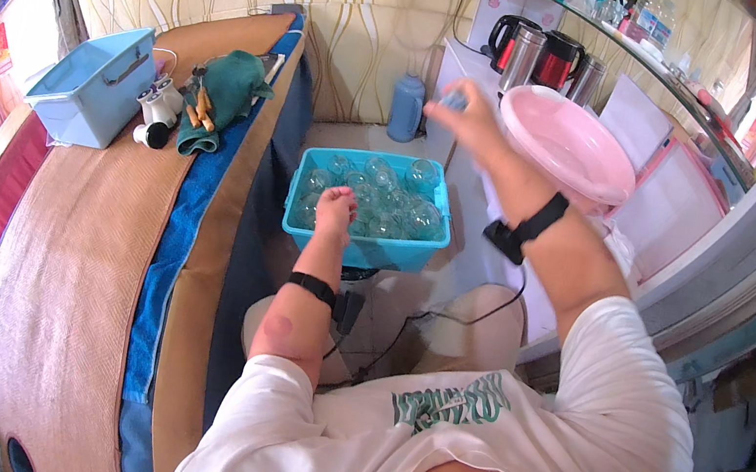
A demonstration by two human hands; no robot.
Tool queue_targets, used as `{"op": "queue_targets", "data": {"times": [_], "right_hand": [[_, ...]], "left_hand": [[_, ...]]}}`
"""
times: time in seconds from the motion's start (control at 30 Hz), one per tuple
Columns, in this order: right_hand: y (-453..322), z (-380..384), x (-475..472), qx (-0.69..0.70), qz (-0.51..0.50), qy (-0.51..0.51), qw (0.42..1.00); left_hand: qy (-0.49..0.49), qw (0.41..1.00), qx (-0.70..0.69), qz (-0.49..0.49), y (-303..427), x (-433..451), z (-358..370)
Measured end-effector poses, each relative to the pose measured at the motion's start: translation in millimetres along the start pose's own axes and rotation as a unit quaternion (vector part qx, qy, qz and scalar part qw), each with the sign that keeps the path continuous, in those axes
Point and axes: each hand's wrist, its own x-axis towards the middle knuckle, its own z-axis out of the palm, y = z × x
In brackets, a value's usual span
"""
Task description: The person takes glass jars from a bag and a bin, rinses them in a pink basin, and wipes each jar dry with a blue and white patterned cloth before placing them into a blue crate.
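In front of me on the floor side stands a turquoise plastic tub [386,256] filled with several round clear glass cups [423,217]. My left hand [335,213] hangs over its near left part with the fingers curled in. Whether anything is inside those fingers is hidden. My right hand [470,116] is raised to the right, beyond the tub and close to the pink basin. Between its thumb and fingers is a small blue-grey object [454,100], too blurred to name. Black straps with small devices sit on both forearms.
A massage bed [86,249] along the left carries a light blue plastic bin [94,87], white bottles [160,101], wooden-handled tools [200,110] and a green towel [231,87]. Right stand a pink basin [564,139], kettles [558,61] and a glass shelf [631,42]. A blue thermos [405,108] stands behind. A black cable [461,317] crosses my lap.
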Motion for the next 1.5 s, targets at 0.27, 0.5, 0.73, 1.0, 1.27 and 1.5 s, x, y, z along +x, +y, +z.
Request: {"op": "queue_targets", "data": {"times": [0.27,0.5,0.73,1.0,1.27,1.5], "right_hand": [[76.0,120.7,-152.8,0.422,0.264,-0.177,0.849],[79.7,150.5,-159.1,0.340,0.197,-0.086,0.916],[102.9,127.0,-151.7,0.317,0.180,-0.121,0.923],[128.3,105.8,-140.0,0.311,0.203,-0.101,0.923],[134.1,79.0,-130.6,0.389,0.220,-0.105,0.889],[124.7,101.7,-140.9,0.295,0.170,-0.134,0.930]], "left_hand": [[-0.131,0.986,0.084,-0.063,8.3,-50.8,2.1],[-0.164,0.972,0.132,-0.104,21.7,-51.0,9.7],[-0.162,0.977,0.098,-0.102,11.6,-37.5,21.6],[-0.131,0.984,0.044,-0.112,4.7,-26.5,43.5],[-0.114,0.991,-0.043,-0.055,-5.6,-3.7,54.4],[-0.184,0.979,-0.036,-0.076,-17.2,-5.5,57.5]]}}
